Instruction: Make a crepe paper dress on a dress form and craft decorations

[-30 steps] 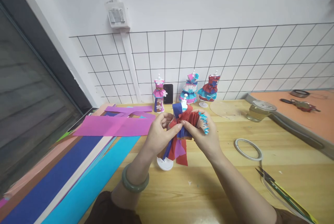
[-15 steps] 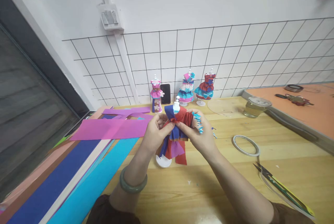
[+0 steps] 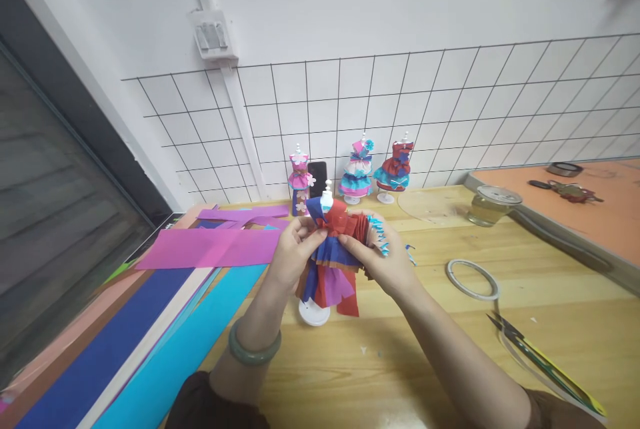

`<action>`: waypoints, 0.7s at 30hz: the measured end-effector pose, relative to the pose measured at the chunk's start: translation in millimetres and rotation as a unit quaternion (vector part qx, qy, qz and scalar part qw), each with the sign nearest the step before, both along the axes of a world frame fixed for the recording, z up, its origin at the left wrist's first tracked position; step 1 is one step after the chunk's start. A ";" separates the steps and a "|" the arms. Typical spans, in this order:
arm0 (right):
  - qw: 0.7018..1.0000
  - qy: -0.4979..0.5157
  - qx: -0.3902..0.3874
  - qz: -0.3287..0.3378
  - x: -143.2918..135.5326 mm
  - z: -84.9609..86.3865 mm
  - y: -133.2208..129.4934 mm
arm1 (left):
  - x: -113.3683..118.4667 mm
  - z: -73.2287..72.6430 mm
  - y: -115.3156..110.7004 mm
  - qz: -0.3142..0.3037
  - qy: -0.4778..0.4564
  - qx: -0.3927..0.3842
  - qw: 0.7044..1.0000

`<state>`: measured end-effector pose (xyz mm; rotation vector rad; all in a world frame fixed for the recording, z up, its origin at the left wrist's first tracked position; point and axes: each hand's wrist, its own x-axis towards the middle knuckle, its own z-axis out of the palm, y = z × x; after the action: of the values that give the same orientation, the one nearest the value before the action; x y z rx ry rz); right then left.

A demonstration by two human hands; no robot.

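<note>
Between my hands stands a small white dress-form mannequin (image 3: 327, 202), tilted slightly, its round white base (image 3: 315, 313) on the table. It wears a crepe paper dress (image 3: 336, 257) with a blue and red top, a blue ruffle and red, purple and blue panels below. My left hand (image 3: 293, 252) pinches red paper at the waist with thumb and fingers. On the other side, my right hand (image 3: 387, 262) presses its thumb on the red pleated crepe paper strip (image 3: 358, 225), whose gathered length runs into that palm. Light-blue and white pleated edges (image 3: 379, 237) stick out there. Fingers behind the dress are hidden.
Coloured crepe paper strips (image 3: 200, 312) cover the table's left side. Three dressed mannequins, one in red and blue (image 3: 395, 169), and a phone (image 3: 319, 179) stand along the wall. To the right lie a tape roll (image 3: 494, 289), yellow-handled snips (image 3: 550, 365) and a lidded jar (image 3: 491, 205).
The mannequin's top has shifted a little left and its tilt has changed. My thumbs have moved slightly apart, and the red paper at the waist and blue ruffle look more spread out.
</note>
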<state>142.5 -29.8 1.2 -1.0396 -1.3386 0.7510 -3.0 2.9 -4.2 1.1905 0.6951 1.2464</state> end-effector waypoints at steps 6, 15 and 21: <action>1.000 0.010 0.004 0.005 -0.6 -0.4 -1.0 | 0.5 1.3 -1.6 -0.016 0.002 -0.005 1.000; 1.000 0.024 0.009 0.002 -0.9 -2.3 -2.6 | 1.0 4.8 -4.2 -0.021 -0.006 -0.016 1.000; 1.000 0.014 0.007 -0.005 -0.1 -2.3 -1.0 | 1.2 3.5 -4.1 -0.028 -0.013 -0.010 0.999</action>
<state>142.4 -30.8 -1.1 -1.0208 -1.3126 0.7463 -1.8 -1.2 -0.7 1.1680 0.6489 1.2043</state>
